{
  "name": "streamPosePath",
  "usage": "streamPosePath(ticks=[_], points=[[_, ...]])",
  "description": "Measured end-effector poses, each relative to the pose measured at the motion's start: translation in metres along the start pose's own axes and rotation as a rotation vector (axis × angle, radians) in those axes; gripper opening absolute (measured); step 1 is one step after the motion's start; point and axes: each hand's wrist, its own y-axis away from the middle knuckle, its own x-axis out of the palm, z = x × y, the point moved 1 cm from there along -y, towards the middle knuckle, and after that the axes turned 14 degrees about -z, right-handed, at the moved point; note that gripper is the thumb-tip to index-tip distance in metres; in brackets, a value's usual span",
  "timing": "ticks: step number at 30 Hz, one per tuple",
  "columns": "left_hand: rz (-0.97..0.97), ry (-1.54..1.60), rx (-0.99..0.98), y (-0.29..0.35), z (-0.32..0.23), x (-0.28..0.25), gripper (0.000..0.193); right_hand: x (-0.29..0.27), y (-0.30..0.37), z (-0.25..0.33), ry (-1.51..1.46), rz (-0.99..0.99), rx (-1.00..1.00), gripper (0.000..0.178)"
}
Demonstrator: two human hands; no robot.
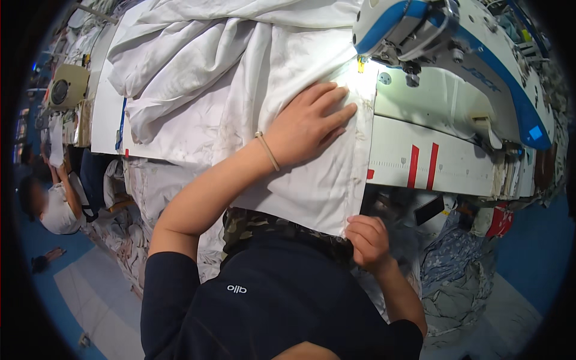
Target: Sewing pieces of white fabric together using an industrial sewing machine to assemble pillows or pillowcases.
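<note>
A large white cloth (pixel 288 198) covers the sewing table and hangs over its near edge toward my lap. My left hand (pixel 312 123) lies flat on it, fingers stretched toward the lit needle area of the sewing machine (pixel 414 36). A folded hem (pixel 360 144) runs along the cloth's right side, from under the machine head down to the near corner. At that corner my right hand (pixel 367 240) is closed, pinching the cloth between thumb and fingers. The fingertips' underside is hidden.
Bunched folds of the cloth pile up at the far left. Red strips (pixel 423 165) mark the white table (pixel 450 153) right of the hem. A dark phone-like slab (pixel 429 209) lies below the table edge, near heaped fabric (pixel 456 264). Another person (pixel 60 204) sits at far left.
</note>
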Motion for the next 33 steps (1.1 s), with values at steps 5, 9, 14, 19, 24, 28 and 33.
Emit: streamPosePath(ticks=[5, 9, 14, 19, 24, 28, 33], points=[[0.035, -0.016, -0.007, -0.006, 0.005, -0.003, 0.040, 0.004, 0.000, -0.006, -0.025, -0.041, -0.025, 0.019], [0.042, 0.026, -0.009, -0.009, 0.015, 0.000, 0.040, 0.003, -0.008, -0.008, -0.026, -0.002, -0.010, 0.017], [0.045, 0.040, -0.011, -0.017, 0.022, 0.006, 0.041, 0.000, -0.020, -0.013, -0.005, 0.011, -0.016, 0.017], [0.041, 0.056, -0.006, -0.027, 0.031, 0.011, 0.042, -0.003, -0.027, -0.019, 0.040, 0.021, -0.030, 0.018], [0.046, 0.080, -0.014, -0.021, 0.019, -0.001, 0.046, 0.010, -0.030, -0.018, -0.006, -0.027, -0.005, 0.022], [0.202, 0.078, 0.032, -0.002, 0.008, -0.013, 0.053, 0.013, -0.029, -0.016, -0.008, -0.057, 0.013, 0.022], [0.209, 0.072, 0.042, -0.002, 0.013, -0.011, 0.054, 0.011, -0.031, -0.018, -0.004, -0.041, 0.022, 0.021]])
